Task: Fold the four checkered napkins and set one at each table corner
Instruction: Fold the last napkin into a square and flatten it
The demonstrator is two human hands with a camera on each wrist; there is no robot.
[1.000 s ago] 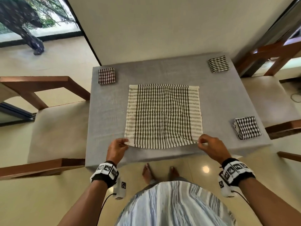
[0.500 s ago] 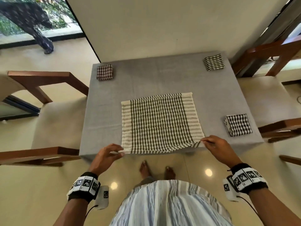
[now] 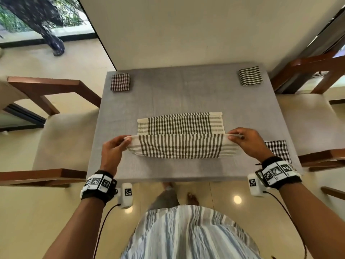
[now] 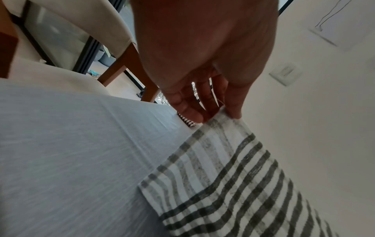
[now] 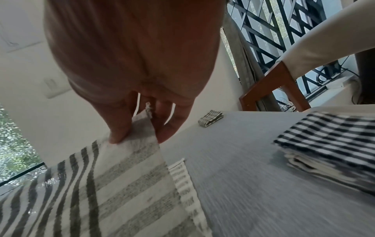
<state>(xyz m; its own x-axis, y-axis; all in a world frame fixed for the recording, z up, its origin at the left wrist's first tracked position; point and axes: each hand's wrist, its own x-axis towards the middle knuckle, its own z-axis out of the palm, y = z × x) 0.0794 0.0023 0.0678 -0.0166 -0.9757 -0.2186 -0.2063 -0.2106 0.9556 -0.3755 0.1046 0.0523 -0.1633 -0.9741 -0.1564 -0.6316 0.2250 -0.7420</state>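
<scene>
A cream and grey checkered napkin (image 3: 179, 135) lies in the middle of the grey table (image 3: 186, 94), its near half raised and curling over toward the far half. My left hand (image 3: 125, 141) pinches its near left corner (image 4: 223, 118). My right hand (image 3: 233, 136) pinches its near right corner (image 5: 140, 128). Three folded napkins sit at corners: far left (image 3: 120, 82), far right (image 3: 250, 75) and near right (image 3: 279, 149), the last partly behind my right wrist.
Wooden chairs with cream seats stand close on the left (image 3: 61, 139) and right (image 3: 317, 118) of the table. A white wall (image 3: 186, 30) runs along the table's far edge. My striped garment (image 3: 186, 234) is at the near edge.
Both hands have lifted the napkin's near edge off the table front and carried it up and away from me. The napkin has gone from flat to partly folded over.
</scene>
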